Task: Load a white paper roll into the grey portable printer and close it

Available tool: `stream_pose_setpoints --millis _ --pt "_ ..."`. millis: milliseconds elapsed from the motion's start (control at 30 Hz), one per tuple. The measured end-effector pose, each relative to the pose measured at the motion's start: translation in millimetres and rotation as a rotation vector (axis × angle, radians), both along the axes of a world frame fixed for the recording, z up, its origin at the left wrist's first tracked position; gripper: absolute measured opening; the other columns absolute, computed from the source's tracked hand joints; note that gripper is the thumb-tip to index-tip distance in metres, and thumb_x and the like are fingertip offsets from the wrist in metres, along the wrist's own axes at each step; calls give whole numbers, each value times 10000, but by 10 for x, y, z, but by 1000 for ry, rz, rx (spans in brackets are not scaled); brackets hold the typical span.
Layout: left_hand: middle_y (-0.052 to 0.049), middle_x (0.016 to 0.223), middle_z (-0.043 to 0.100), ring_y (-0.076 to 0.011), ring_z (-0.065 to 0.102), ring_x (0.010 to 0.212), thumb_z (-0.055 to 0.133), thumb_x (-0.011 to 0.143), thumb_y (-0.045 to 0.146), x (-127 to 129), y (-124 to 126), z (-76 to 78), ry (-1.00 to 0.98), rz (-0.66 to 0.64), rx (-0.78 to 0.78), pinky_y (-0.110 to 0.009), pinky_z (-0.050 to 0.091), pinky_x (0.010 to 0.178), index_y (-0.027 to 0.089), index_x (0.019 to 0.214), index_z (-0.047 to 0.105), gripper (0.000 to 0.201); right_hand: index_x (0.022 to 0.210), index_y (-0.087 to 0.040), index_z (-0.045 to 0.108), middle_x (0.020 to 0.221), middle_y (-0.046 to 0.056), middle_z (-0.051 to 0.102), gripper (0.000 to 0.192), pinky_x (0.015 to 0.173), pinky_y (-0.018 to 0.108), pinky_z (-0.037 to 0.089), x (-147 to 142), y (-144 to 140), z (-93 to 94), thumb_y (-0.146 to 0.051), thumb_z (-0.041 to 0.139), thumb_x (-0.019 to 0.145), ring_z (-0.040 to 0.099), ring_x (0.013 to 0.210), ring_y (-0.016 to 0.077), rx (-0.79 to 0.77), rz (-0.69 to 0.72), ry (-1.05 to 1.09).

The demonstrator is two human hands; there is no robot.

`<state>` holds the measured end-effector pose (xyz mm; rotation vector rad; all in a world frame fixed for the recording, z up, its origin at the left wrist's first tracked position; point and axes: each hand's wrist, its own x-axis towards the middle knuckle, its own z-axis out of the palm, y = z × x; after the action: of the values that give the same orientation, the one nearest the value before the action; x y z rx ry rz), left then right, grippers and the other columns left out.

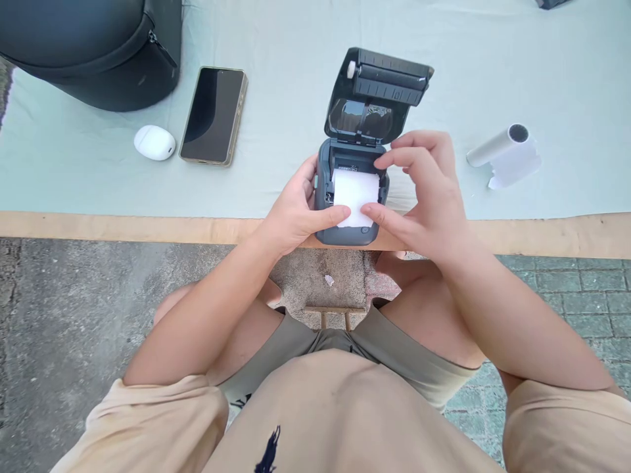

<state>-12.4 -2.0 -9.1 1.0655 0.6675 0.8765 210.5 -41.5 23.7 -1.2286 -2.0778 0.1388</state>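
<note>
You sit at a worktop (542, 236) covered with a pale green cloth (276, 39), paving stones underfoot. At its near edge stands a small dark printer (326, 190), lid (377, 85) tipped up, white paper (355, 190) lying in its open bay. Your left hand (290, 213) grips the printer's side, thumb on the paper. Your right hand (428, 190) has its fingers (394, 157) loosely spread, tips touching paper and rim. A paper roll (497, 146), phone (213, 115), white case (154, 142) and dark bag (98, 46) lie around. No writing is readable.

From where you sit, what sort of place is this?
Probably an outdoor spot, perhaps a yard or patio: paving stones and rough concrete lie underfoot, daylight falls on a cloth-covered table, and both hands hold a small printer there.
</note>
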Motion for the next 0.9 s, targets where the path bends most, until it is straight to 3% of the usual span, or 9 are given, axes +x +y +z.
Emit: stream_pose_setpoints --millis 167,300,367,467,567,633,767,900 --pt "-143 1511 670 -391 659 1423 980 652 539 10 14 -31 33 10 10 -463 622 1107 229 1370 549 894 1376 -287 545 1379 157 567 544 1012 556 632 34 -23 -62 -581 734 959 582 1374 348 -124 42 27" --pt "-151 1554 633 -396 666 1409 992 629 496 18 7 -20 45 1 44 -479 625 1107 228 1403 516 947 1469 -371 464 1587 109 434 622 1090 522 611 70 86 2 -650 695 963 481 1535 335 -47 -18 232" --pt "-169 1570 612 -408 643 1434 982 633 502 14 15 -37 52 -19 79 -494 611 1134 209 1433 497 981 1552 -413 384 1691 57 339 697 1172 490 576 66 189 49 -692 657 974 421 1604 307 -7 26 348" --pt "-197 1621 548 -426 615 1460 980 610 525 -13 60 -131 109 -34 161 -527 588 1156 207 1588 340 1211 1585 -394 348 1735 26 322 775 1144 423 606 2 315 97 -814 565 970 454 1577 283 -67 60 427" --pt "-195 1694 459 -429 610 1457 975 587 553 -47 110 -243 151 -86 228 -567 571 1155 289 1708 3 1507 1440 -362 504 1577 35 523 702 1029 387 659 -84 344 101 -884 437 975 566 1437 271 -145 -38 406" --pt "-196 1714 428 -428 592 1474 966 584 558 -60 115 -259 164 -122 248 -578 548 1178 298 1715 -81 1563 1260 -332 601 1339 59 633 610 1006 410 667 -108 326 91 -856 443 990 617 1324 267 -129 -33 388" --pt "-164 1755 387 -418 505 1567 953 632 491 -48 49 -106 171 -82 177 -565 472 1270 289 1730 40 1442 1086 -293 639 1164 79 634 378 1114 496 633 -69 277 83 -662 582 1029 633 1208 251 -113 49 341" --pt "-140 1683 487 -423 524 1547 999 573 432 -31 5 11 158 -57 89 -566 468 1271 299 1725 144 1441 936 -284 672 1064 91 621 162 1232 586 559 -27 259 52 -438 684 985 639 1187 273 -85 147 272"
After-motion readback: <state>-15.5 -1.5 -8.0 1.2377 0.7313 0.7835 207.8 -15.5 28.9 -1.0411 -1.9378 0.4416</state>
